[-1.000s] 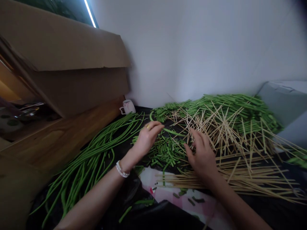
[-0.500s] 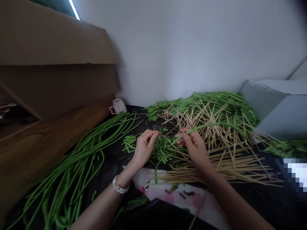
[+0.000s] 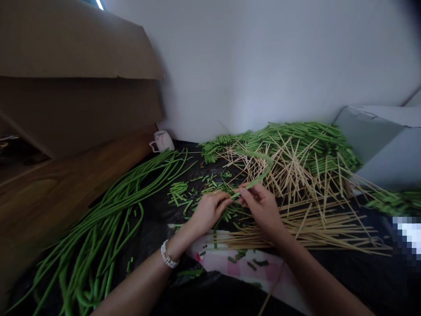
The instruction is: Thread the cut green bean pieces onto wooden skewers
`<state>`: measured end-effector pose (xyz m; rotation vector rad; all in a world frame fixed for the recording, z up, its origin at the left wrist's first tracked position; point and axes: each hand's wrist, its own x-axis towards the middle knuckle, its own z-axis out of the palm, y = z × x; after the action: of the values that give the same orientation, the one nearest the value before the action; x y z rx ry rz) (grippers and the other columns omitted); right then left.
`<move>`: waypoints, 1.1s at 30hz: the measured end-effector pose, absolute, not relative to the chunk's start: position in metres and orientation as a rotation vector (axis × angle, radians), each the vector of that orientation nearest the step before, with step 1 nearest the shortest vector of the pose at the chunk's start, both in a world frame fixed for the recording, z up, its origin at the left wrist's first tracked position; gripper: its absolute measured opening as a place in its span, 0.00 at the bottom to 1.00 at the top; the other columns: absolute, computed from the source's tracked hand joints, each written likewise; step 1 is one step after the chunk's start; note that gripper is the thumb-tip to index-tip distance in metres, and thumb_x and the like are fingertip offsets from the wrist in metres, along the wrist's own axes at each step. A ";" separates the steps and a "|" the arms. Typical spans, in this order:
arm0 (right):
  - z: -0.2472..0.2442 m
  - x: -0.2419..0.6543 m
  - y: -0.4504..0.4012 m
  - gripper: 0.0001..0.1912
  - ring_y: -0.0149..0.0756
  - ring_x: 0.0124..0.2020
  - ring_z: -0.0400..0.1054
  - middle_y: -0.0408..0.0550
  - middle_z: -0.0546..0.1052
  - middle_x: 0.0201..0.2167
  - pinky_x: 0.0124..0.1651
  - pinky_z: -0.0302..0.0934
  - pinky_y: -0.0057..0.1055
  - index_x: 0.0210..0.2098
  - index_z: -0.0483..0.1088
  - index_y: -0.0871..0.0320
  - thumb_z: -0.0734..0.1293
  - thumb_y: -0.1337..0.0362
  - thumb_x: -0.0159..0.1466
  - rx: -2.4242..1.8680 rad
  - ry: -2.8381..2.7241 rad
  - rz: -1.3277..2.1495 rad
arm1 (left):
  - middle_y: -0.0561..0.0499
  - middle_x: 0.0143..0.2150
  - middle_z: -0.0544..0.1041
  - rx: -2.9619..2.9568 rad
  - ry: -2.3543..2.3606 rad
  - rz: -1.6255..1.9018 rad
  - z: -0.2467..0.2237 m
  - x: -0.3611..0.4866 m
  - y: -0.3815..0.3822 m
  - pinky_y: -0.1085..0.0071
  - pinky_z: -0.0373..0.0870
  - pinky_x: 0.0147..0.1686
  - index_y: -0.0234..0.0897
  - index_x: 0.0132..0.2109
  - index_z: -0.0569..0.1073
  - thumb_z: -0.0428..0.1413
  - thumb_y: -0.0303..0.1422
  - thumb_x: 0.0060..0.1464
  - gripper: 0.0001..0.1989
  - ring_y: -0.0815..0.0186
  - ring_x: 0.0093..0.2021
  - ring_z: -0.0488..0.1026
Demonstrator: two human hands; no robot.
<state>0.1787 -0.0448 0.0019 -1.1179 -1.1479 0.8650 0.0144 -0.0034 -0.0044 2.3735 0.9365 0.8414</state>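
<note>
A long green bean (image 3: pixel 263 174) runs between my two hands, its free end curving up and back over the pile of sticks. My left hand (image 3: pixel 210 211), with a beaded bracelet at the wrist, pinches the near end of the bean. Just beside it, my right hand (image 3: pixel 263 208) grips the same bean between thumb and fingers. Below and behind my hands lie short cut bean pieces (image 3: pixel 178 193) on black plastic. Thin wooden sticks (image 3: pixel 263 237) lie in a bundle under my right forearm.
Uncut long beans (image 3: pixel 108 215) spread over the left side. Skewered bean pieces (image 3: pixel 305 140) are heaped at the back, their sticks (image 3: pixel 292 175) pointing forward. A mug (image 3: pixel 163 141) stands near a cardboard box (image 3: pixel 82 101). A white box (image 3: pixel 378 140) sits at the right.
My left hand has moved right to the bean's end, near my right hand. The bean's free end has swung from the right to up and back left.
</note>
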 end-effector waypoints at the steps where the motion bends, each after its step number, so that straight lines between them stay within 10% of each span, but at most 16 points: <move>1: 0.004 0.180 -0.045 0.14 0.29 0.24 0.66 0.42 0.73 0.25 0.26 0.63 0.27 0.33 0.69 0.57 0.68 0.52 0.58 -1.137 -1.127 0.847 | 0.49 0.33 0.76 2.405 0.932 0.832 -0.003 0.014 -0.004 0.69 0.65 0.37 0.38 0.38 0.76 0.50 0.36 0.62 0.11 0.63 0.35 0.72; 16: 0.001 0.181 -0.043 0.14 0.23 0.15 0.59 0.38 0.72 0.20 0.17 0.53 0.21 0.29 0.68 0.57 0.72 0.54 0.54 -0.959 -0.912 1.173 | 0.57 0.24 0.59 0.859 0.493 1.097 0.011 0.008 0.008 0.79 0.57 0.22 0.35 0.30 0.69 0.60 0.36 0.53 0.11 0.77 0.20 0.52; 25: 0.004 0.186 -0.041 0.15 0.24 0.13 0.59 0.37 0.70 0.16 0.15 0.52 0.22 0.27 0.67 0.57 0.72 0.53 0.53 -1.082 -1.053 1.175 | 0.55 0.27 0.72 1.697 1.009 1.059 0.003 0.002 0.013 0.73 0.61 0.29 0.38 0.52 0.74 0.60 0.38 0.53 0.20 0.70 0.27 0.66; 33: 0.008 0.181 -0.043 0.12 0.23 0.16 0.61 0.37 0.70 0.19 0.19 0.56 0.23 0.27 0.68 0.57 0.70 0.56 0.55 -1.032 -1.180 1.152 | 0.52 0.32 0.75 2.241 0.804 0.583 0.007 0.013 -0.004 0.70 0.62 0.37 0.38 0.35 0.74 0.47 0.38 0.63 0.14 0.65 0.33 0.70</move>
<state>0.1814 -0.0428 0.0084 -1.0316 -1.1796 1.1520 0.0135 -0.0036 0.0075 2.2413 0.8038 0.5832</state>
